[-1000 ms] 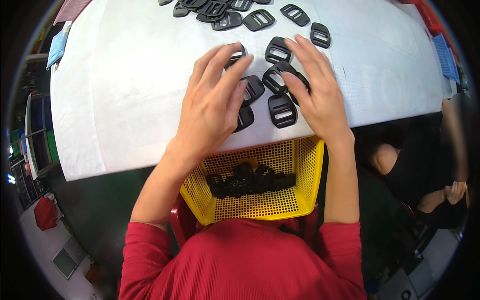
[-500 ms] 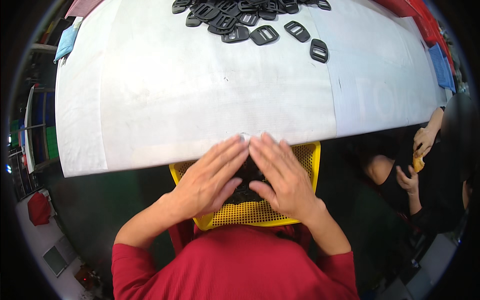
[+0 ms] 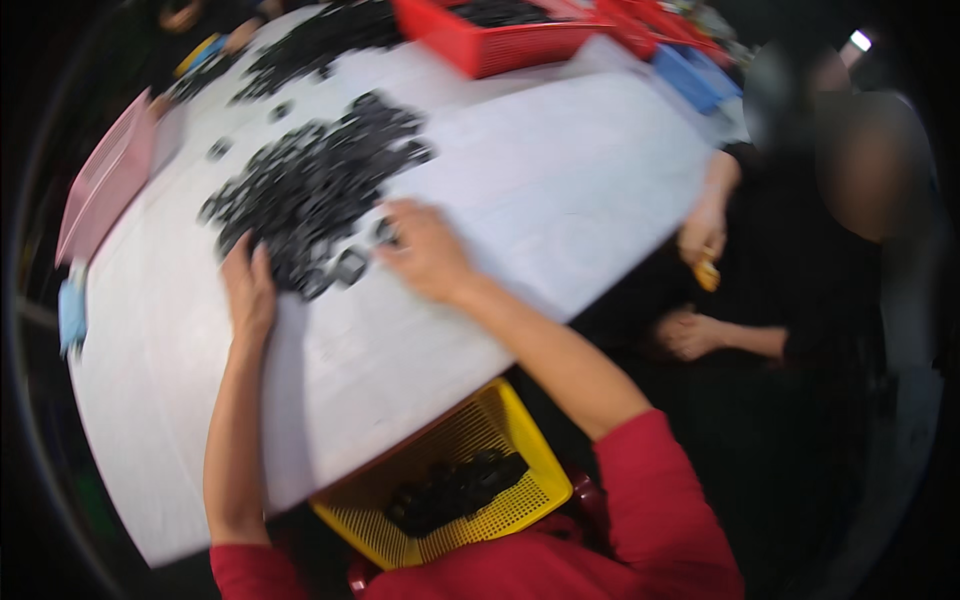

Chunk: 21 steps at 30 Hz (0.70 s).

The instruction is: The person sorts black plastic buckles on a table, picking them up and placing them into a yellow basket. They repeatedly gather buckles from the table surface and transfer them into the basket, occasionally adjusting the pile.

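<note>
A broad pile of black plastic strap buckles (image 3: 315,180) lies on the white-covered table. My left hand (image 3: 248,285) is at the pile's near left edge, thumb and fingers apart, touching buckles there. My right hand (image 3: 428,252) reaches to the pile's near right side, its fingers stretched over a single buckle (image 3: 386,232). One more loose buckle (image 3: 350,266) lies between my hands. Both hands are somewhat blurred, and their fingertips partly merge with the black pieces. Below the table edge, in front of my body, a yellow plastic basket (image 3: 540,445) holds more black buckles.
A red crate (image 3: 480,50) with black pieces stands at the far side, a blue basket (image 3: 697,78) to its right. A pink basket (image 3: 105,185) is at the left edge. Another person sits at right, holding a yellowish item (image 3: 706,276). More black pieces (image 3: 320,45) lie farther back.
My hands have gone from close together above the yellow basket at the table edge out to the buckle pile, and have spread apart. The view has turned and shows more of the table.
</note>
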Tool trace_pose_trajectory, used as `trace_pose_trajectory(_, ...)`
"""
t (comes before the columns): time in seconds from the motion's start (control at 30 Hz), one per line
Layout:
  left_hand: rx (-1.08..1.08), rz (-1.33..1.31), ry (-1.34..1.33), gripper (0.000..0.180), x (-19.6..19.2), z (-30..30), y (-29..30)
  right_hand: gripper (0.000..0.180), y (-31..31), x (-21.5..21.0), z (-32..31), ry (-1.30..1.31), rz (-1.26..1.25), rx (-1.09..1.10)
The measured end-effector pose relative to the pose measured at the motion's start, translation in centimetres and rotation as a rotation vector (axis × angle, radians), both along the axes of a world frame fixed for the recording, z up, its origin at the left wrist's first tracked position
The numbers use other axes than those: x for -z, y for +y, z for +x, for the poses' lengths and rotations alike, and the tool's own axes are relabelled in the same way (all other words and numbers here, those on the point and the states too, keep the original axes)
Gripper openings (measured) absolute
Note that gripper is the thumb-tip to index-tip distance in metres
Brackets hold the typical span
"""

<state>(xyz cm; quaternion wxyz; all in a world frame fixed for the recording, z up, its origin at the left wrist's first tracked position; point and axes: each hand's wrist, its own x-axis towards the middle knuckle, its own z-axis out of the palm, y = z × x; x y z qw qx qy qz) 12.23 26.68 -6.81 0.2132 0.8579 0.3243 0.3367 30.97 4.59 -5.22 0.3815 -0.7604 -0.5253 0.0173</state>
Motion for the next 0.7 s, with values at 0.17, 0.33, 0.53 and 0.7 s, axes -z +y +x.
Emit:
trace_pose_trajectory(0.17, 0.102, 0.050, 0.078, 0.037, 1.8, 2.4, -4.1, 0.071, 4.6, 1.0, -3.0, 0.016, -0.093, 0.003)
trace_pose_trajectory(0.33, 0.261, -0.087, 0.048, 0.033, -1.6, 0.3, -9.5, 0.053, 3.7, 0.2, -6.2, 0.127, 0.001, -0.096)
trace_pose_trajectory(0.53, 0.307, -0.018, 0.064, 0.033, -1.6, -2.2, -13.0, 0.043, 0.2, 0.7, -9.6, 0.058, 0.076, -0.064)
trace_pose_trajectory(0.7, 0.320, 0.086, 0.129, 0.034, -2.1, -3.3, -14.9, 0.044, -1.9, 1.1, -10.9, -0.044, 0.094, -0.007)
